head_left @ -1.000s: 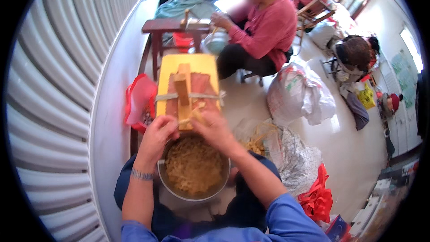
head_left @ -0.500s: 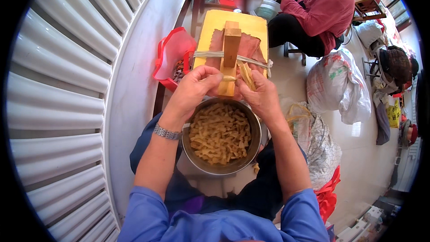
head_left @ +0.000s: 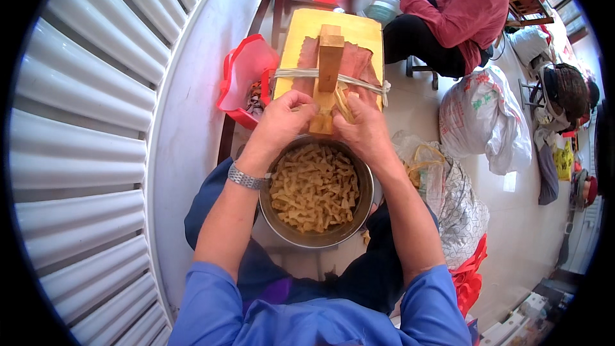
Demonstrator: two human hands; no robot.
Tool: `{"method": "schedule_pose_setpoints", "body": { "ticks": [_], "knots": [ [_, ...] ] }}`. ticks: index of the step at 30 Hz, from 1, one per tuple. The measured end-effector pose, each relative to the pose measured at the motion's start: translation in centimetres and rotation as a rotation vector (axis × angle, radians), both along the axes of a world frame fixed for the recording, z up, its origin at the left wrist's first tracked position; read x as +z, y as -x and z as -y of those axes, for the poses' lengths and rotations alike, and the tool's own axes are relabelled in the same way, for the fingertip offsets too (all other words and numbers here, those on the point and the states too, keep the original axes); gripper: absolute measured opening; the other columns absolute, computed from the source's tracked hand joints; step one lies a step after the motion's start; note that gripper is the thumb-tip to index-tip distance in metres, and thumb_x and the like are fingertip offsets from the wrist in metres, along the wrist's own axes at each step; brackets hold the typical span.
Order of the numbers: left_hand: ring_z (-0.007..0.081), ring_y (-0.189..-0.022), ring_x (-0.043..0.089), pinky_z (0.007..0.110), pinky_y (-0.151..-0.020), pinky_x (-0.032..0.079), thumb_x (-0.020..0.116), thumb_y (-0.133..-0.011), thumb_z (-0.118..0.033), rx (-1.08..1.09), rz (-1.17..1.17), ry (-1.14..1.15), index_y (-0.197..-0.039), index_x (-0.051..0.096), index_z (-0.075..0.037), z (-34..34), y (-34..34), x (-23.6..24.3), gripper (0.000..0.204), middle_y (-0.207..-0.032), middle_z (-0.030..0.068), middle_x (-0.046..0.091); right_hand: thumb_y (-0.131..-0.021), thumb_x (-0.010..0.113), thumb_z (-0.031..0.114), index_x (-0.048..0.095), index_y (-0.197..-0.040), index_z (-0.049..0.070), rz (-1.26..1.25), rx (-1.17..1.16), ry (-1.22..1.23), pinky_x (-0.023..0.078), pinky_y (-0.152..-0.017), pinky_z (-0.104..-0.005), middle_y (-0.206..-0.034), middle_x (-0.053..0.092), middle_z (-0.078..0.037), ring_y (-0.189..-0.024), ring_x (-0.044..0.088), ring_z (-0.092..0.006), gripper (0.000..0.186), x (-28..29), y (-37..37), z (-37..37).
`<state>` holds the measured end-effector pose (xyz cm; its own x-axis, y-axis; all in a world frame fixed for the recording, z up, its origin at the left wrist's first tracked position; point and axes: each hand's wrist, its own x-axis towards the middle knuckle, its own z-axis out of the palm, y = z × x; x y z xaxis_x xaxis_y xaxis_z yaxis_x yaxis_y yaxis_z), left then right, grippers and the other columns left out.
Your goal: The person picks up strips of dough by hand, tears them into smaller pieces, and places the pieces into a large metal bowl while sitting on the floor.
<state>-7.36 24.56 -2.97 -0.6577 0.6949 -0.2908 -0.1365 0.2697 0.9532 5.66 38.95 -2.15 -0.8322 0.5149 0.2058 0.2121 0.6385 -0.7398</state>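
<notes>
Pale-yellow, flat strips (head_left: 344, 104) in the grasp of the right hand (head_left: 364, 129), just to the right of an upright, squared wooden block (head_left: 330, 61) on a yellow rectangular board (head_left: 362, 29). At the block's left, the left hand (head_left: 288, 115) with thumb and fingertips drawn together (cannot tell whether empty or pinching something), near a round silver metal pot (head_left: 317, 239) of short, yellowish-brown pieces (head_left: 314, 186). On either side of the block, reddish cloth with a zigzag edge (head_left: 354, 64), crossed by a whitish cord (head_left: 296, 73).

Left hand (head_left: 285, 115) now apart from the yellowish strips (head_left: 343, 104) in the right hand (head_left: 362, 128).
</notes>
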Motion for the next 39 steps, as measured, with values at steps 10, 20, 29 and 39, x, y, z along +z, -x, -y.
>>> {"method": "schedule_pose_setpoints", "body": {
  "ticks": [10, 20, 29, 39],
  "knots": [
    [0.0110, -0.083, 0.064, 0.028, -0.073, 0.051, 0.063, -0.099, -0.027, -0.189, -0.158, 0.161, -0.104, 0.064, 0.001, 2.8, -2.6, 4.1, 0.029, -0.089, 0.0038, 0.069, -0.092, 0.068, 0.008, 0.067, -0.102, -0.002, -0.063, 0.119, 0.256, 0.050, -0.076, -0.0282, -0.093, 0.066, -0.003, -0.086, 0.060, -0.0112, 0.015, -1.0, -2.1, -0.7],
    [0.0091, -0.076, 0.062, 0.024, -0.072, 0.053, 0.061, -0.100, -0.016, -0.009, 0.012, -0.182, -0.105, 0.058, -0.004, 4.6, -1.5, 2.4, 0.014, -0.089, 0.0015, 0.064, -0.093, 0.068, 0.017, 0.067, -0.104, 0.001, 0.098, 0.266, 0.321, 0.048, -0.071, -0.0287, -0.081, 0.063, -0.005, -0.076, 0.059, -0.0127, 0.020, 1.7, -3.3, 1.7],
    [0.0175, -0.087, 0.065, 0.031, -0.080, 0.053, 0.058, -0.099, -0.016, 0.126, -0.457, 0.246, -0.119, 0.060, -0.001, 7.7, 3.5, -1.8, 0.025, -0.097, 0.0096, 0.069, -0.102, 0.055, 0.013, 0.066, -0.112, 0.000, 0.072, 0.314, 0.559, 0.049, -0.073, -0.0263, -0.080, 0.061, -0.004, -0.078, 0.061, -0.0123, 0.020, 2.1, -3.9, 1.7],
    [0.0209, -0.090, 0.068, 0.032, -0.080, 0.055, 0.050, -0.105, -0.029, -0.081, -0.208, 0.241, -0.118, 0.060, 0.003, 8.4, 3.1, -2.0, 0.036, -0.096, 0.0124, 0.070, -0.085, 0.073, 0.004, 0.073, -0.105, 0.004, -0.164, 0.454, 0.098, 0.053, -0.085, -0.0348, -0.104, 0.070, -0.011, -0.098, 0.067, -0.0259, 0.020, 2.3, -3.8, 1.9]
  ]
}}
